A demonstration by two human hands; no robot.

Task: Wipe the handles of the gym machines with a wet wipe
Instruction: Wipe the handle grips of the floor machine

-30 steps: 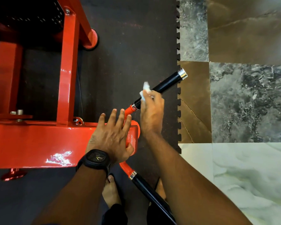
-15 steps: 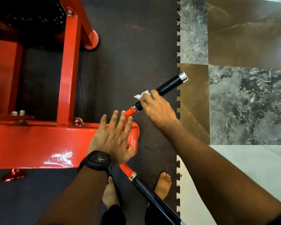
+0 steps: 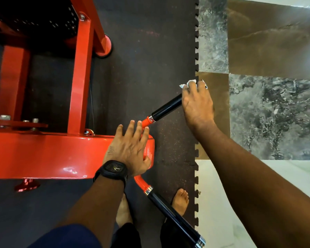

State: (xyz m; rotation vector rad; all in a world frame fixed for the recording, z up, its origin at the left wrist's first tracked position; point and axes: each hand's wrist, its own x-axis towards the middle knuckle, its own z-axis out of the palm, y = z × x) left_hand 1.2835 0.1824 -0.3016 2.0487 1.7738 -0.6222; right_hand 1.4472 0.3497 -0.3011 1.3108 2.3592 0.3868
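**Rubber mat underfoot, wet wipe at the end of the far handle**

Dark matting meets marble tiles on my right. My right hand curls its fingers round the far handle's outer end, the wet wipe bunched in that grip. My left hand lies flat on the red frame, fingers spread, holding nothing. The near handle juts back beside my bare feet.

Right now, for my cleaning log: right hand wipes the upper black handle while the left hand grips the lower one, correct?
No. The head view shows the left hand resting flat on the red frame, not gripping the lower handle; the rest holds.
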